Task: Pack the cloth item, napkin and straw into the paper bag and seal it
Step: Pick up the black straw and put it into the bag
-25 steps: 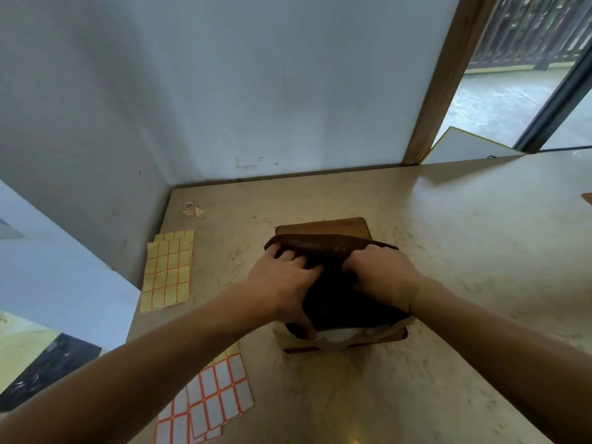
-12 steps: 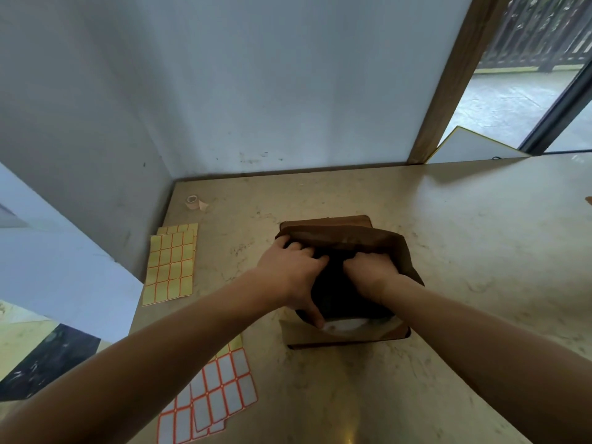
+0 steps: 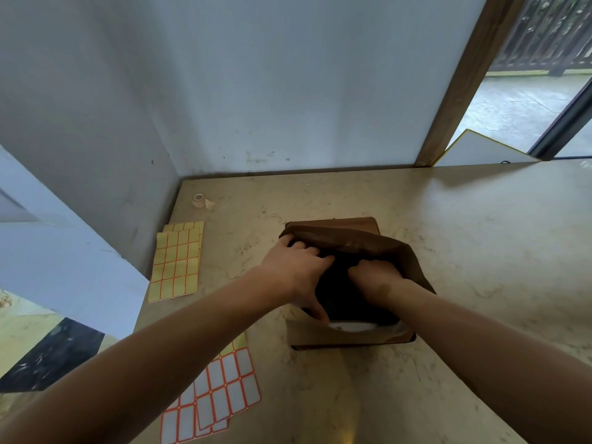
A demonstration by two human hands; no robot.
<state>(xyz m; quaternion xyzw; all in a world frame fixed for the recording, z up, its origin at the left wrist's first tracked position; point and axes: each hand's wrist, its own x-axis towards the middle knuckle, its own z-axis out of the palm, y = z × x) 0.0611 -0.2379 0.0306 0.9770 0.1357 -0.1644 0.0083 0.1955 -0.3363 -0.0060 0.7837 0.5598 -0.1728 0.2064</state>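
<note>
Head view: both hands [image 3: 336,277] inside paper bag [image 3: 413,267], mid-table [image 3: 480,238].

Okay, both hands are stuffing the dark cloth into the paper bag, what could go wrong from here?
1. The paper bag may tear at its mouth: the left hand and right hand both press the dark cloth in, and the rim is already bent outward.
2. The white napkin showing under the cloth at the near edge could get crumpled or pushed out.
3. Cloth bulging at the top may keep the bag from sealing.
</note>
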